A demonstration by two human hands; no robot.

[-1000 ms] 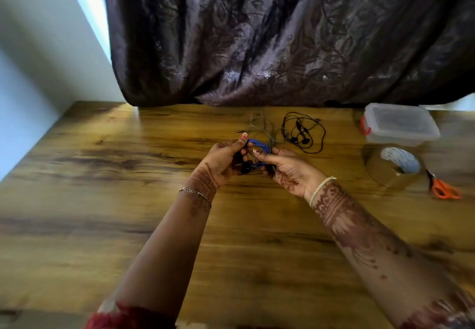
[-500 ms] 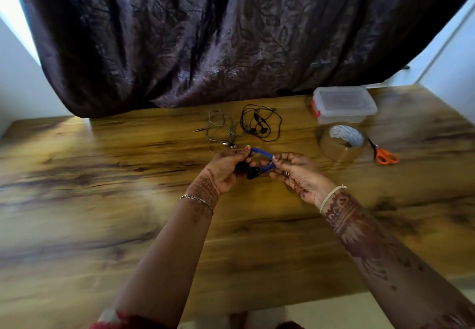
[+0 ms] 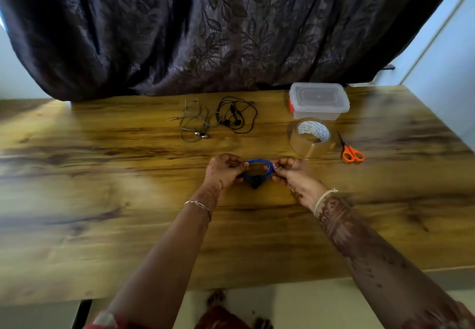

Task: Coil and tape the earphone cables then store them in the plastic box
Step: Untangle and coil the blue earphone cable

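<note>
A blue earphone cable [image 3: 260,162], wound into a small loop, is held just above the wooden table [image 3: 102,200]. My left hand [image 3: 224,171] pinches its left side and my right hand [image 3: 291,174] pinches its right side; dark earbuds hang below the loop. Behind my hands lie a loose grey earphone cable [image 3: 194,123] and a loose black earphone cable [image 3: 236,115]. A clear plastic box [image 3: 318,100] with its lid on stands at the back right. In front of it sits a roll of clear tape [image 3: 312,137].
Orange-handled scissors [image 3: 352,152] lie right of the tape roll. A dark patterned curtain [image 3: 231,28] hangs along the table's far edge. The table's near edge runs under my forearms, with floor and feet below it.
The view has shifted, showing more of the table's near edge and right side. My hands have spread slightly apart, stretching the blue coil between them.
</note>
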